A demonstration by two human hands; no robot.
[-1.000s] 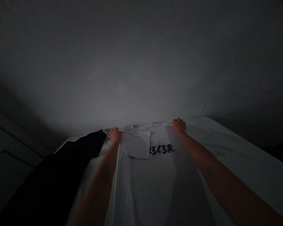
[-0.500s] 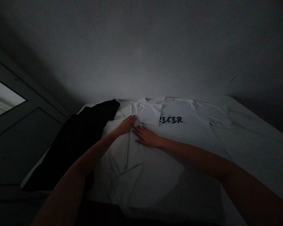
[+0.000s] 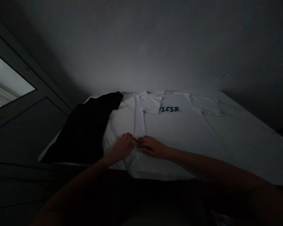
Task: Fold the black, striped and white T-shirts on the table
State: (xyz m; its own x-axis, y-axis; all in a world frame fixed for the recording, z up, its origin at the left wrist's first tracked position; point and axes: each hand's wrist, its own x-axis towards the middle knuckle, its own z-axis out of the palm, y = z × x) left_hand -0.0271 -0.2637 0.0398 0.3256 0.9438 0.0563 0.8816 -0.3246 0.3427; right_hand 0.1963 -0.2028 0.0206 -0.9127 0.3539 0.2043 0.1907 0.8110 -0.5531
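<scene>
A white T-shirt [image 3: 176, 131] with dark lettering lies spread on the light-coloured bed or table top [image 3: 245, 138]. Its left side is folded inward, and that sleeve [image 3: 151, 104] rests over part of the lettering. My left hand [image 3: 124, 145] is at the folded left edge, its fingers bent and closed on the white cloth. Just to its right, my right hand [image 3: 153, 146] touches the same folded strip with fingers together and pressed on the cloth. The fingertips of both hands nearly meet. The dim light hides how much cloth is between the fingers.
A black garment [image 3: 85, 131] lies along the left side of the surface. Behind the surface rises a grey wall [image 3: 141, 47]. A door with a glass pane [image 3: 9, 81] stands at the far left.
Both hands have moved down the shirt toward its near edge, and their flat, spread fingers have bent inward. The folded side strip now shows above them. The camera view has shifted.
</scene>
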